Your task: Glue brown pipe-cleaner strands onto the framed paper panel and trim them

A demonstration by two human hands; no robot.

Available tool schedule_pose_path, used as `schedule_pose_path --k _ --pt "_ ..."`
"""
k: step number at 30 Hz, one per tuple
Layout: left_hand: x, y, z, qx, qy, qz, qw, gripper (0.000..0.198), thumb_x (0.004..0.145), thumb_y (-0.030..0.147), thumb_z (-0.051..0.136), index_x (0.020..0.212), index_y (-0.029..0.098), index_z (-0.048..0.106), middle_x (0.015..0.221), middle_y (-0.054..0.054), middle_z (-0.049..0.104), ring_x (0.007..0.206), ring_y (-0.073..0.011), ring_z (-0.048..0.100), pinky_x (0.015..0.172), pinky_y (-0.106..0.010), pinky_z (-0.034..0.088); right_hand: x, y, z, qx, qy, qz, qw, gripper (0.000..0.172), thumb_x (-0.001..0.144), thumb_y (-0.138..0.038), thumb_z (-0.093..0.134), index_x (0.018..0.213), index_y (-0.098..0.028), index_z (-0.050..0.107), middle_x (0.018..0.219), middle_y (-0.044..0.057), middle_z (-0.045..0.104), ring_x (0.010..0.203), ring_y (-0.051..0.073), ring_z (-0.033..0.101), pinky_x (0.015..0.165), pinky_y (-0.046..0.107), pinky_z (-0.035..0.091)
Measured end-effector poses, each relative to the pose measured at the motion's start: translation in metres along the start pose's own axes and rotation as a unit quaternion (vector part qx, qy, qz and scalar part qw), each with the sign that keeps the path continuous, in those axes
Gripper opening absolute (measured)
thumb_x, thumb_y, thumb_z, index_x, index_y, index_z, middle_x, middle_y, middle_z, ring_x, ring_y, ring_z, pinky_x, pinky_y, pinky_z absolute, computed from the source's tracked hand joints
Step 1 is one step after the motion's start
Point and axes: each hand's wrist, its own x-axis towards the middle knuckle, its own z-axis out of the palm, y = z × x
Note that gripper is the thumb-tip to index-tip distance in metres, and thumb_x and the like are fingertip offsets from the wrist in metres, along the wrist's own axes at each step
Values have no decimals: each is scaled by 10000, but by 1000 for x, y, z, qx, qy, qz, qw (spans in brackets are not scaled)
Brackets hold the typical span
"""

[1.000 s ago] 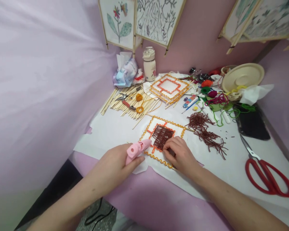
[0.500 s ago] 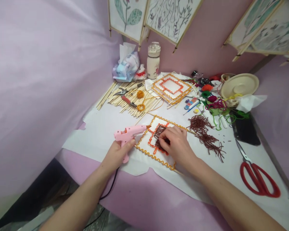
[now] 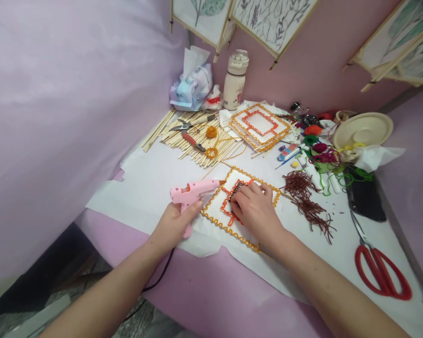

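no legible text anywhere; markings on water bottle [image 3: 234,87] too small

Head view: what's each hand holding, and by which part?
Left hand grips the pink glue gun by its handle. Right hand lies over the brown yarn on the frame; it presses down, and no clear grip shows.

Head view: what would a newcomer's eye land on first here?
The pink glue gun stands out first, held in the left hand near the table's front edge. Beside it, the right hand presses on the orange-trimmed square frame. Further right lie brown yarn and, nearest the corner, red-handled scissors.
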Motion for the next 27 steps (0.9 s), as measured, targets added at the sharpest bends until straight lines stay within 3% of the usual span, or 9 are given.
schedule_pose_path --k 12,20,27 --pt "-1 2 1 12 4 10 1000 356 813 522 615 731 176 621 574 -2 556 620 -172 537 629 -274 457 -9 -4 -10 11 13 19 1000 105 921 -222 589 888 -201 686 900 61 663 933 238 521 853 426 270" --pt "0 -1 1 7 7 -5 1000 442 819 537 612 1006 142 675 566 7 547 677 -208 583 629 -283 460 -22 2 -15 37 22 -24 999 187 937 -259 560 1036 -277 718 976 62 635 930 224 508 854 424 267" --pt "0 2 2 12 7 -6 1000 494 803 554 611 1060 140 689 582 -6 581 671 -216 580 640 -296 458 -21 0 -10 22 15 -23 999 193 942 -272 547 1041 -285 713 1043 70 642 971 235 499 867 436 261"
